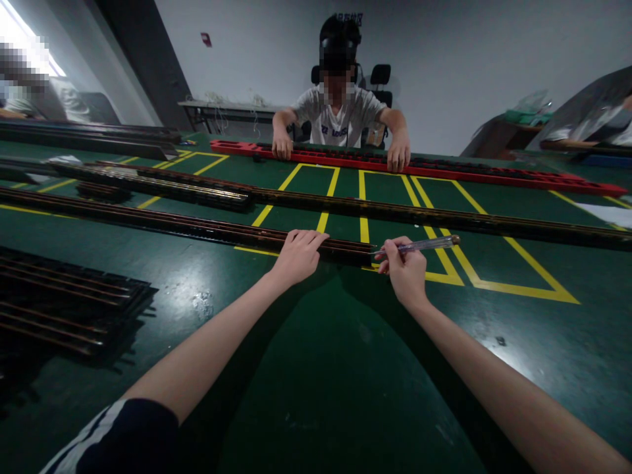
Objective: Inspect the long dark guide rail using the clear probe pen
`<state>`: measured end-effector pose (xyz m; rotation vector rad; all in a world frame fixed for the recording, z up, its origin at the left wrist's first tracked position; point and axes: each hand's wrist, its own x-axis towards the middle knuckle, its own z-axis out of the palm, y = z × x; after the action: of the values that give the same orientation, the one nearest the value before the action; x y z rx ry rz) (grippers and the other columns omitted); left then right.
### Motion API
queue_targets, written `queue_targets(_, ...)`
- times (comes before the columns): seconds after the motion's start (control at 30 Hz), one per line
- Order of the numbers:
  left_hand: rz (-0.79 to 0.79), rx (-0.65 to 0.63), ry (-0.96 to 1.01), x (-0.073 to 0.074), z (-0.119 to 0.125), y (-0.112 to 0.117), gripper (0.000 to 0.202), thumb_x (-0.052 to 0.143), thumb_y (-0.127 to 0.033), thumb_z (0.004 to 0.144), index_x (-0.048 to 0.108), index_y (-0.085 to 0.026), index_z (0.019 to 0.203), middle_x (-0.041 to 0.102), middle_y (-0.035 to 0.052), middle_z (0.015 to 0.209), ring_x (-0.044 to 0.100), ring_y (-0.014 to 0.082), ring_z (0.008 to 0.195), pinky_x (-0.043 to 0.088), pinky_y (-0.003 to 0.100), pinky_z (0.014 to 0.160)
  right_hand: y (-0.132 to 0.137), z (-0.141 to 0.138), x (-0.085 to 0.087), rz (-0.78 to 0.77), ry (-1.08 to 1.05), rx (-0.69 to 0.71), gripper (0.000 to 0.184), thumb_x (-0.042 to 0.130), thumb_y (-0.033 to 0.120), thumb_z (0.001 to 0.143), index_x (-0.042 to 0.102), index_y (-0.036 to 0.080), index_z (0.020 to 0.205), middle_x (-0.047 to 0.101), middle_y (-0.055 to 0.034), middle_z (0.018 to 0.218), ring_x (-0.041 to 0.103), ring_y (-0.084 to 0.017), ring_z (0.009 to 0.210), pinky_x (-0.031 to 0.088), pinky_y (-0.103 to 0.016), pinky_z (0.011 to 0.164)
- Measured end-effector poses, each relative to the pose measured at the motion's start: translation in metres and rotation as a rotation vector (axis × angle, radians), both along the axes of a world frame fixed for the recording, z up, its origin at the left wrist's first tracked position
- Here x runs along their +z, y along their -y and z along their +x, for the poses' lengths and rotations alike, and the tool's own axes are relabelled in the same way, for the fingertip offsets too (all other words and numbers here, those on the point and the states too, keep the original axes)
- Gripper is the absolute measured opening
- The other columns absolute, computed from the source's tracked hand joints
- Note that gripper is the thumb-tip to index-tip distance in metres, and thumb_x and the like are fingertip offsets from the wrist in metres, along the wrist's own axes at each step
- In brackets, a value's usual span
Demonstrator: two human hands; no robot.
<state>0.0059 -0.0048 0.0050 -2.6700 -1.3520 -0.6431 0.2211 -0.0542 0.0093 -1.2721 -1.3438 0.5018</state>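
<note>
Green table (316, 368) from 9 to 3. Red rail (454, 172) at 12, co-worker's hands (399, 155) on it. Dark strip (444, 216) nearer, running 10 to 3. Stack (59, 296) at 8. Bar (197, 227) lies on the table from 9 to centre, long axis near 9–3, right end dipping toward 4. Left hand (298, 257) covers part near that end; can't tell if gripping. Right hand (407, 268) pinches tool (427, 244), tip to 9, at bar's end; contact unclear.

A workshop (green worktable (316, 368), yellow tape markings (518, 289))
</note>
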Motion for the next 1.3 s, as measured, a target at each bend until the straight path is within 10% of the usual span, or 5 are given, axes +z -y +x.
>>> queue_targets(1.3,0.014,-0.002,0.008,-0.0013,0.0002,-0.0004,0.043,0.035,-0.010,0.085,0.052,-0.015,0.124,0.060,0.0093,0.122,0.051,0.0212,0.115,0.033,0.043,0.102,0.0024,-0.0030,0.0022,0.033,-0.070,-0.073,0.029,0.052,0.045,0.085,0.051,0.020,0.072,0.059,0.0024,0.058,0.054,-0.008,0.042,0.042,-0.019,0.037)
